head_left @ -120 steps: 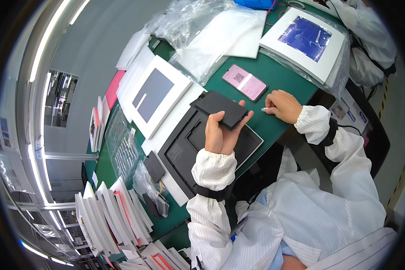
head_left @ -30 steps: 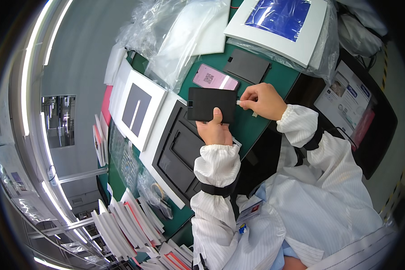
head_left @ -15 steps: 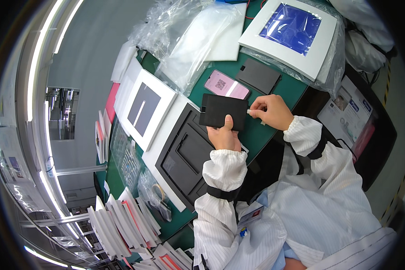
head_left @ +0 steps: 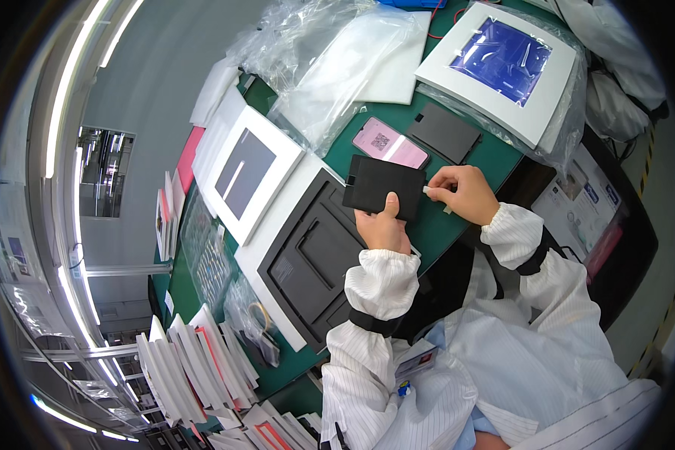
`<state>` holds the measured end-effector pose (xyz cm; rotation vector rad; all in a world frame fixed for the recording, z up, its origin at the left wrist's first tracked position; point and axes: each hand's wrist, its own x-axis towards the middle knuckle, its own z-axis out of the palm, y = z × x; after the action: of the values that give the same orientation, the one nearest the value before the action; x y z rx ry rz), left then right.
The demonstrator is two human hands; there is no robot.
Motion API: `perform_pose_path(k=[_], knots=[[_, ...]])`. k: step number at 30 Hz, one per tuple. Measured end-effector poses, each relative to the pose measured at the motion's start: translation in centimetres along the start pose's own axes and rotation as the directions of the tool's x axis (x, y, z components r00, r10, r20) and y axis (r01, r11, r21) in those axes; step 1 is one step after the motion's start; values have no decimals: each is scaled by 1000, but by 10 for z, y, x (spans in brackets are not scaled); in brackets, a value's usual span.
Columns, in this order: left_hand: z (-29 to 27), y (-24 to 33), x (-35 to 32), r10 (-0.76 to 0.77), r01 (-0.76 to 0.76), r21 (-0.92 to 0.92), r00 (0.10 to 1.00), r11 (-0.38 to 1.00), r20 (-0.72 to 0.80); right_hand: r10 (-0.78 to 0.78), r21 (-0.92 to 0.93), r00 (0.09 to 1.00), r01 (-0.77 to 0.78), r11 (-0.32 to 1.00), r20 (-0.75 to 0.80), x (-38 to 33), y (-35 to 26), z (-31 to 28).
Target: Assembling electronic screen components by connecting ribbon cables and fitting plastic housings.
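Above table | left hand clasps panel, thumb uppermost | right fingers pinch white tab

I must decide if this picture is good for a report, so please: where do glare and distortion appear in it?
Head view: light streaks on the blue panel and on the dark grey panel; head view: ceiling lights at the left bend, and the corners go black; head view: the black rectangular plate in the left hand shows no strong glare.
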<state>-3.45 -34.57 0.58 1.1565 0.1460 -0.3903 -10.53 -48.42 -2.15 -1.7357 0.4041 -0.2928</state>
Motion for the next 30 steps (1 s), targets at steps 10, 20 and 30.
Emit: perform_pose_path(k=[10, 20, 30], knots=[[-7, -12, 7, 36, -37, -68, 999, 997, -13, -51, 53, 999, 51, 997, -5, 1, 2, 3], [-7, -14, 7, 36, -40, -43, 996, 998, -82, -89, 9, 996, 89, 996, 28, -1, -2, 6], [-3, -13, 5, 21, -25, -41, 995, 999, -99, -74, 60, 997, 73, 996, 16, 0, 2, 6]])
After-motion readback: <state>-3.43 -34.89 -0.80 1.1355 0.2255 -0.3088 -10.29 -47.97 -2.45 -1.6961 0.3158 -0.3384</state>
